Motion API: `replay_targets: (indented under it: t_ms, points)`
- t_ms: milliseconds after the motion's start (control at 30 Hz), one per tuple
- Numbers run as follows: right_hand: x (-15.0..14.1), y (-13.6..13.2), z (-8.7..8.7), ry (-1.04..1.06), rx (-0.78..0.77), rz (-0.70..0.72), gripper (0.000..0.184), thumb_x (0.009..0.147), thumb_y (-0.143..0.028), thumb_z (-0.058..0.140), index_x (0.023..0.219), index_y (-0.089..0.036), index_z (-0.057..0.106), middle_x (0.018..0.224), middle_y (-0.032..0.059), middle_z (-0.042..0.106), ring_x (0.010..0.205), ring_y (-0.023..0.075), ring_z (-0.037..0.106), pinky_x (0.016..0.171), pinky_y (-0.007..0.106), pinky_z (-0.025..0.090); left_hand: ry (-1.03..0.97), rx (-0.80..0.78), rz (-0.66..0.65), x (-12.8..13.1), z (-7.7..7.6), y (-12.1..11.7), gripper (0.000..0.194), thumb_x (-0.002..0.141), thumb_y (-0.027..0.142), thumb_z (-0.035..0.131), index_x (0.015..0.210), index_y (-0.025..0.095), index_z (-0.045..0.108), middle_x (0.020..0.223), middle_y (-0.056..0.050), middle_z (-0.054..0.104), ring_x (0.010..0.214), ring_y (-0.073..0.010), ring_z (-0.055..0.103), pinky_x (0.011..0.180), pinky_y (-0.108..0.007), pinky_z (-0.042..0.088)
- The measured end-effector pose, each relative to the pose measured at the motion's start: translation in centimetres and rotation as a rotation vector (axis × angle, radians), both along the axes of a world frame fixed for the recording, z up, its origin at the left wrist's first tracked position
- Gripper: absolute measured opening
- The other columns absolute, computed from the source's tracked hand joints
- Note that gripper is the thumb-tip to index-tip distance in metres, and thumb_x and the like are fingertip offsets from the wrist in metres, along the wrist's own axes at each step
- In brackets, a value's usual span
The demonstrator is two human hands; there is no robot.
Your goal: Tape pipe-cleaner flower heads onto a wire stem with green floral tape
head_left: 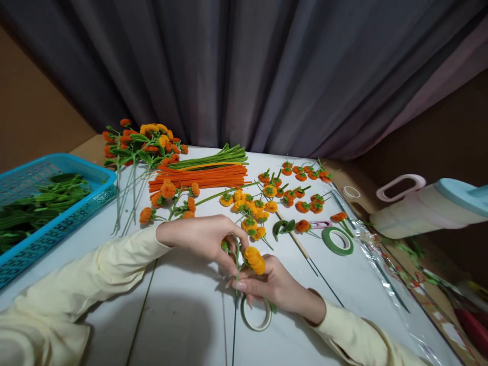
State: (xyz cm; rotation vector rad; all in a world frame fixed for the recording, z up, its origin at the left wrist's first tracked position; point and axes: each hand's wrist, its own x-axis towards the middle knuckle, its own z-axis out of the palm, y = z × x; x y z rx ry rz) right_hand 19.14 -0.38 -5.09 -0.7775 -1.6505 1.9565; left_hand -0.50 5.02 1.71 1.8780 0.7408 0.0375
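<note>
My left hand [206, 238] and my right hand [272, 284] meet over the white table [183, 315], both in pale yellow sleeves. Between them is a yellow-orange fuzzy pumpkin flower [254, 260] on a green stem [237, 256]. My right fingers pinch the stem just under the flower head. My left fingers curl round the green stem beside it. A roll of tape [256, 315] lies on the table under my right hand. A thin green wire [233, 325] runs down from the hands toward the near edge.
Several finished orange and yellow pumpkin flowers [290, 195] lie scattered ahead, with a bundle of orange and green pipe cleaners [202, 173]. A blue basket [49, 208] of green leaves stands left. A green tape roll [337, 240], a stick [293, 239] and a pale jug [430, 206] lie right.
</note>
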Motion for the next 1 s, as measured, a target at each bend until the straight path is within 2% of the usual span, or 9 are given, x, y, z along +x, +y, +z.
replay_targets:
  t_ms: [67,200,367,467,633,833,1000]
  points:
    - [0.0,0.0,0.0,-0.016,-0.003,0.002,0.031,0.08,-0.038,0.067,0.084,-0.008,0.073,0.051,-0.0022,0.054,0.044,0.005,0.042,0.042,0.018,0.033,-0.029,-0.029,0.027,0.1,-0.2,-0.3,0.022,0.069,0.022,0.075,0.088,0.014,0.066,0.077,0.0,0.068,0.068,-0.0112,0.06,0.061,-0.017,0.044]
    - [0.0,0.0,0.0,-0.07,-0.013,0.0,0.036,0.078,-0.043,0.067,0.085,-0.007,0.072,0.05,-0.002,0.054,0.042,0.0054,0.042,0.042,0.018,0.034,-0.064,0.023,0.067,0.1,0.0,-0.8,0.013,0.068,0.016,0.075,0.079,0.013,0.069,0.075,0.0,0.07,0.066,-0.0104,0.06,0.06,-0.016,0.044]
    - [0.0,-0.1,-0.2,-0.063,-0.018,-0.04,0.037,0.073,-0.044,0.072,0.064,-0.01,0.064,0.047,-0.002,0.053,0.038,0.0052,0.041,0.038,0.019,0.032,-0.09,0.038,0.066,0.0,0.3,-0.9,0.011,0.068,0.018,0.076,0.077,0.013,0.07,0.076,-0.001,0.071,0.067,-0.0108,0.062,0.062,-0.016,0.045]
    - [0.1,-0.1,-0.1,-0.048,0.029,-0.032,0.039,0.075,-0.043,0.07,0.055,-0.012,0.057,0.046,-0.002,0.052,0.038,0.005,0.039,0.038,0.019,0.03,-0.106,0.053,0.064,0.0,0.2,-1.0,0.011,0.068,0.015,0.075,0.077,0.013,0.069,0.076,0.0,0.071,0.067,-0.0098,0.061,0.061,-0.014,0.045]
    - [0.2,0.2,0.1,-0.044,0.069,0.007,0.037,0.078,-0.041,0.066,0.056,-0.013,0.055,0.048,-0.0021,0.051,0.041,0.0058,0.041,0.041,0.019,0.033,-0.149,0.061,0.07,0.3,0.0,-1.2,0.01,0.068,0.013,0.075,0.075,0.011,0.068,0.073,0.0,0.069,0.065,-0.0092,0.06,0.061,-0.014,0.044]
    - [0.0,0.2,-0.3,-0.077,-0.077,0.034,0.042,0.071,-0.051,0.071,0.06,-0.013,0.055,0.05,-0.0018,0.052,0.042,0.0063,0.043,0.042,0.02,0.035,-0.178,0.119,0.072,0.5,-0.2,-1.3,0.01,0.068,0.015,0.076,0.073,0.011,0.068,0.071,0.001,0.068,0.063,-0.0089,0.059,0.06,-0.014,0.043]
    - [0.1,0.2,-0.7,-0.033,-0.017,0.023,0.039,0.079,-0.048,0.064,0.07,-0.01,0.063,0.052,-0.0011,0.054,0.043,0.0058,0.041,0.041,0.019,0.031,-0.145,0.149,0.065,0.3,-0.3,-1.2,0.009,0.071,0.016,0.073,0.077,0.012,0.068,0.074,0.0,0.069,0.065,-0.0095,0.059,0.061,-0.015,0.043]
